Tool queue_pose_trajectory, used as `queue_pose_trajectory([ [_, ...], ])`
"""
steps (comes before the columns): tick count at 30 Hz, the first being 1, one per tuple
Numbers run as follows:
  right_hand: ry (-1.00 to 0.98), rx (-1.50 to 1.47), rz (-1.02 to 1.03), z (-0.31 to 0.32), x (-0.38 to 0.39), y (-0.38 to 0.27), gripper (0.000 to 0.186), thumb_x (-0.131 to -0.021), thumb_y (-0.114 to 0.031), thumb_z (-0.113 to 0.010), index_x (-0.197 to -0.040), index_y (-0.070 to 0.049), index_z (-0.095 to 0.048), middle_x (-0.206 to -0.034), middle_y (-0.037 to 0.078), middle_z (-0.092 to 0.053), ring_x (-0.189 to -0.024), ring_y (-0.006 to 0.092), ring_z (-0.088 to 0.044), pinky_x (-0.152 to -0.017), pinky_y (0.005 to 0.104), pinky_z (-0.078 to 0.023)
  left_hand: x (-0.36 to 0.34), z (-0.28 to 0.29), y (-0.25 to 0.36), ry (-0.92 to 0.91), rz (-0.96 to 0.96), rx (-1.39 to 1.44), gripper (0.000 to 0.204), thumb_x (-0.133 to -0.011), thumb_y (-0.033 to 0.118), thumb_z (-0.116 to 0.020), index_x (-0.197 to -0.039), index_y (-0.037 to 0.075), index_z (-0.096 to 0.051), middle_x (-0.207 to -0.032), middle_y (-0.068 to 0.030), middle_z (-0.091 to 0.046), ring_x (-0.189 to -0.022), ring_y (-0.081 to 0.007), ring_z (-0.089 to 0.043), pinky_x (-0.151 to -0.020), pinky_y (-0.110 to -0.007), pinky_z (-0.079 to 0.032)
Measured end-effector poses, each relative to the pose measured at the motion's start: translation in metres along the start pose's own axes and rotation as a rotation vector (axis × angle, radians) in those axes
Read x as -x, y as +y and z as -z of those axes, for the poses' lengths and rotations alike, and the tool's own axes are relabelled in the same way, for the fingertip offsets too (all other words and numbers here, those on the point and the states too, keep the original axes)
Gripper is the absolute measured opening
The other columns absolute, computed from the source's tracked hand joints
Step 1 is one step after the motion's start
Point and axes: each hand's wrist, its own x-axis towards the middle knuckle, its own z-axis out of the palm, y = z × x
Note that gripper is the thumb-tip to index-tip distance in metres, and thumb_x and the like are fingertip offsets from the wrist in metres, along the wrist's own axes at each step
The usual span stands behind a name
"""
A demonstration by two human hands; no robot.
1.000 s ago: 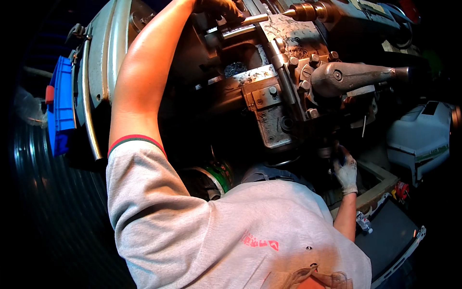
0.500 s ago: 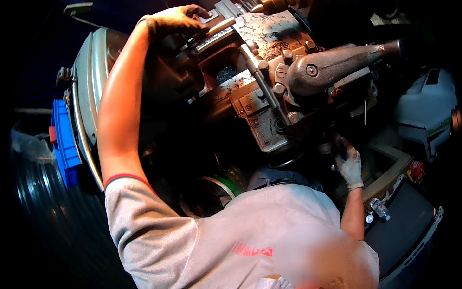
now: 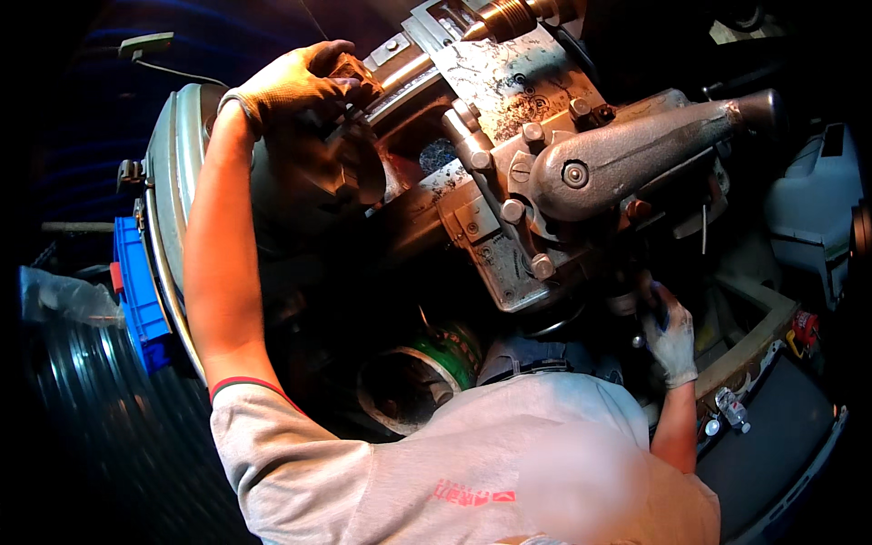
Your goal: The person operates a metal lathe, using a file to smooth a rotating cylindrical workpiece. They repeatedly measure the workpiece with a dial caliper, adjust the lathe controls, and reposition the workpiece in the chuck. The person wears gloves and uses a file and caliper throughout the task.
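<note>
My left hand (image 3: 286, 86), in a yellowish work glove, reaches over the lathe's chuck (image 3: 336, 177). Its thumb and fingers close round a rough brown piece (image 3: 361, 80), whose kind I cannot make out, beside a bright metal bar (image 3: 409, 73). Low on the right, my right hand (image 3: 670, 343) wears a whitish glove with dark fingertips. It is curled at the shadowed controls under the lathe's carriage (image 3: 518, 277), next to a small ball knob (image 3: 638, 341). What its fingers grip is hidden in the dark.
A tool post with a thick clamping lever (image 3: 627, 163) stands mid-machine. Dark chips litter the flat slide (image 3: 522, 77). Below is a green-rimmed bucket (image 3: 409, 386). A blue crate (image 3: 141, 291) stands left; a white jug (image 3: 817, 195) and a small clear bottle (image 3: 731, 409) are right.
The whole view has shifted slightly. My left hand has drawn back leftward from the bar, and the brown piece now shows between its fingers. My right hand stays at the controls.
</note>
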Motion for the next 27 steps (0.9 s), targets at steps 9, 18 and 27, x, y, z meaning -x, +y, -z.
queue_pose_trajectory([
  [9, -0.054, 0.037, -0.007, 0.010, -0.007, -0.002, 0.057, -0.091, -0.026, -0.070, -0.141, -0.009, -0.049, -0.130, 0.016, -0.060, -0.116, 0.0363, -0.059, -0.100, 0.0446, -0.046, 0.009, -0.006, 0.009, 0.070, 0.041, -0.014, 0.052, -0.091, 0.013, -0.071, -0.140, 0.008, -0.054, -0.129, -0.0108, -0.066, -0.118, -0.0196, -0.061, -0.105, -0.031, -0.044],
  [18, -0.103, -0.093, -0.042, 0.007, -0.007, 0.010, 0.061, -0.088, -0.024, -0.073, -0.142, -0.010, -0.049, -0.136, 0.017, -0.057, -0.121, 0.0356, -0.056, -0.104, 0.0444, -0.043, -0.003, -0.011, -0.012, 0.150, -0.031, -0.061, 0.061, -0.084, 0.023, -0.079, -0.138, 0.007, -0.056, -0.126, -0.0103, -0.067, -0.116, -0.0194, -0.062, -0.103, -0.030, -0.046],
  [27, -0.069, 0.010, -0.028, 0.014, -0.013, -0.007, 0.055, -0.086, -0.017, -0.071, -0.138, -0.007, -0.054, -0.128, 0.018, -0.062, -0.114, 0.0364, -0.061, -0.099, 0.0438, -0.048, 0.000, -0.008, -0.005, 0.182, -0.042, -0.193, 0.057, -0.076, 0.034, -0.083, -0.123, 0.006, -0.066, -0.118, -0.0122, -0.071, -0.109, -0.0255, -0.067, -0.099, -0.032, -0.049],
])
